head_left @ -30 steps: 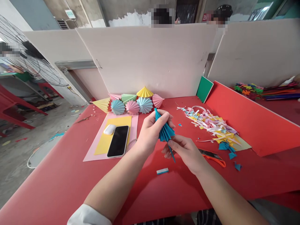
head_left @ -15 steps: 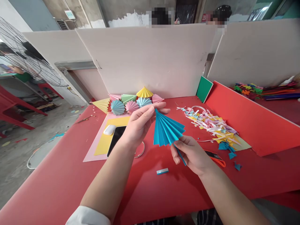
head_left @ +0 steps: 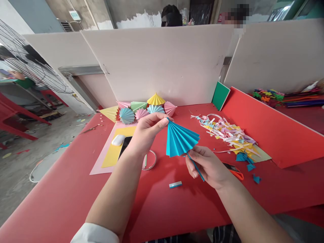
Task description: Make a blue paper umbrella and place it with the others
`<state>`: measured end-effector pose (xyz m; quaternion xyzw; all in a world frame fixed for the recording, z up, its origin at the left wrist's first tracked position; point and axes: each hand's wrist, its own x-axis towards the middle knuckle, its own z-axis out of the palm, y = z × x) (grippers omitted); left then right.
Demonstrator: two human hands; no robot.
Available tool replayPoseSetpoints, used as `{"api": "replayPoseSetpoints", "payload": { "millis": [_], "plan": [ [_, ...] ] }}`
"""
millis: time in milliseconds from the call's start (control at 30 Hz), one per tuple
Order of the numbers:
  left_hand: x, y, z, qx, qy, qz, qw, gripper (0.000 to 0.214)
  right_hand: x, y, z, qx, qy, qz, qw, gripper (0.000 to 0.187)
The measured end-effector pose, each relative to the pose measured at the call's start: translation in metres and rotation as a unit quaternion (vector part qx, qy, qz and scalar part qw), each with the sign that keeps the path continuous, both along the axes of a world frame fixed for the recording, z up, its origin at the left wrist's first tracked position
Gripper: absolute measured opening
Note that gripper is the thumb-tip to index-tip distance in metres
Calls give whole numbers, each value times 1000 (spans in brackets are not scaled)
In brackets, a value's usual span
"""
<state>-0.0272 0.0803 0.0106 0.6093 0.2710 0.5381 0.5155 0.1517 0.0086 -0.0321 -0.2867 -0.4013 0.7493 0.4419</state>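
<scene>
A blue pleated paper umbrella (head_left: pixel 181 140) is held above the red table, its point tilted up to the left. My left hand (head_left: pixel 148 130) pinches that point between thumb and fingers. Below the pleats, my right hand (head_left: pixel 209 165) is closed round the thin blue stick (head_left: pixel 199 171), whose lower end sticks out past the fingers. The stick's upper part is hidden by the pleats. On the table beneath lies a small white and blue strip (head_left: pixel 175 185).
Several finished paper umbrellas (head_left: pixel 155 99) stand at the back. Left are a white case (head_left: pixel 118 140), a dark phone (head_left: pixel 124 147) and yellow paper (head_left: pixel 107 163). A metal ring (head_left: pixel 155 161) lies mid-table. Paper scraps (head_left: pixel 227 131) and an orange-handled tool (head_left: pixel 238 173) lie right, beside a red board (head_left: pixel 273 131).
My left fingers, stretched past the umbrella's point before, have drawn back and closed on it. More of the stick shows below my right hand, which has shifted slightly.
</scene>
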Motion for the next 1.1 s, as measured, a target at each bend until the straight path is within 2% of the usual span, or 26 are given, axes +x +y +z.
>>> {"api": "replayPoseSetpoints", "payload": {
  "millis": [300, 567, 800, 1100],
  "plan": [
    [0, 0, -1, 4, -19, 10, 1000, 11, 0, -1, 0, -1, -9, 8, 1000, 28],
    [2, -1, -2, -4, -50, -46, 998, 14, 1, 0, 0, -3, 16, 51, 999, 31],
    [6, 2, -6, -19, -87, -61, 994, 15, 0, 0, -5, 1, 25, 72, 997, 35],
    [5, 0, -6, -18, -98, -77, 992, 19, 0, 0, -7, -16, 65, 82, 994, 31]
  ]
}}
